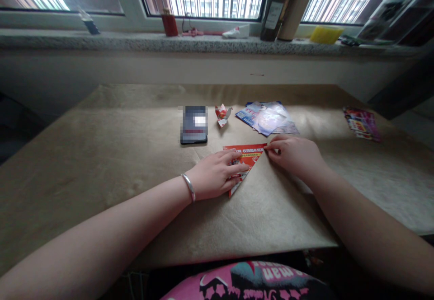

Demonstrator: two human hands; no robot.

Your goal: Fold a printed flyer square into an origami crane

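Note:
A red printed sheet of paper [252,160], folded into a triangle, lies on the tan-covered table [142,227] in front of me. My left hand [220,173] rests flat over its left part with the fingers stretched out, hiding some of the print. At the paper's upper right corner, my right hand [291,153] pinches the tip between thumb and forefinger. A small folded paper crane [222,115] in red and white stands just beyond the paper. To its left lies a phone [194,126] with a blurred screen.
Several blue-purple leaflets [267,115] lie behind my right hand. More colourful leaflets [361,124] are at the far right. A stone windowsill [135,42] beyond the table holds a red container [169,24], a dark bottle [272,15] and a yellow object [326,35].

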